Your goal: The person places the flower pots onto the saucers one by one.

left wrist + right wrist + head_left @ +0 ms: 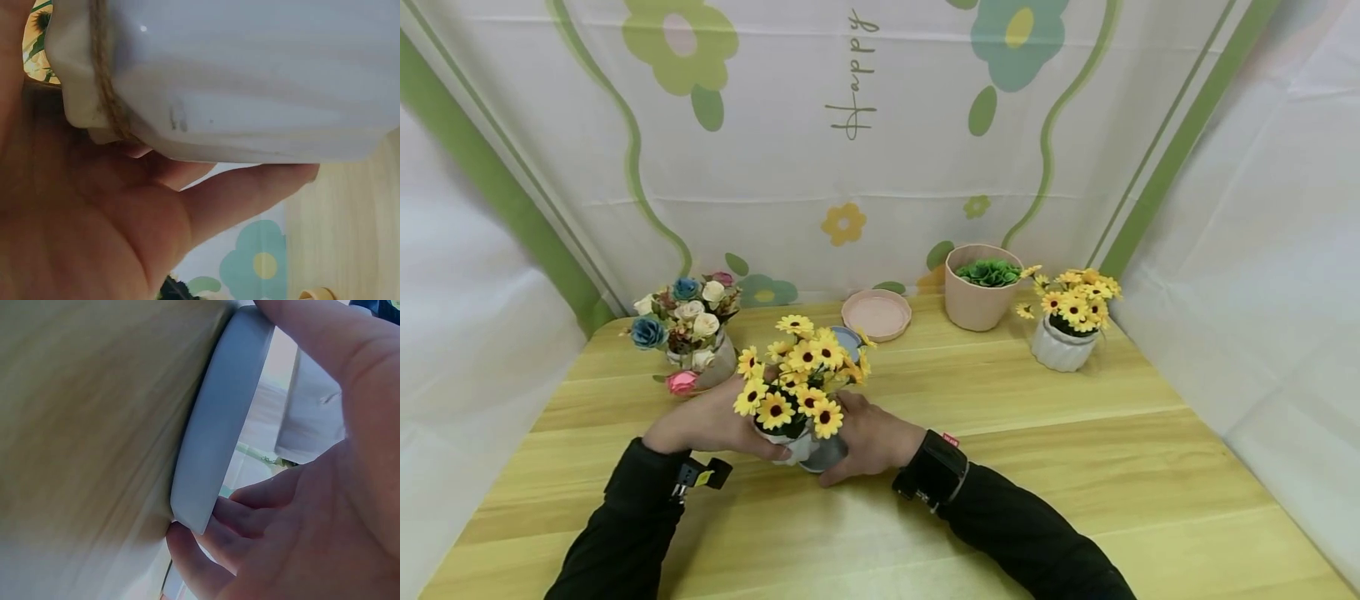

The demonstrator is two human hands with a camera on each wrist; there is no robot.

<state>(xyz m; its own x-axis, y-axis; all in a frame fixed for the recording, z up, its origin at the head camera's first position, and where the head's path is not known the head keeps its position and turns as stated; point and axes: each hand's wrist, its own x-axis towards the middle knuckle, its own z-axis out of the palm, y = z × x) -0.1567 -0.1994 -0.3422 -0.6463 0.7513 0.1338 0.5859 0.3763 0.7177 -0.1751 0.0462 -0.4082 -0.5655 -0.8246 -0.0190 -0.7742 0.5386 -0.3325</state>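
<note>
My left hand [718, 419] grips a white flowerpot [250, 81] with twine tied below its rim and yellow daisy-like flowers [805, 367] in it. The thumb lies on the pot's near side in the head view; other fingers go around behind, partly hidden by blooms. In the right hand [876, 437], a shallow grey-blue saucer [222, 419] is held by its edge, thumb on one side and fingers on the other, close over the wooden table. From the head, the pot overlaps the saucer [826, 454]; the right wrist view shows a gap between them.
A pot of mixed roses [718, 358] stands left on the table [1075, 483]. Behind my hands lie another blue saucer [848, 340], partly covered by blooms, and a pink saucer [877, 315]. Farther right are a pink pot [976, 302] with greenery and a white pot [1062, 346] of yellow flowers.
</note>
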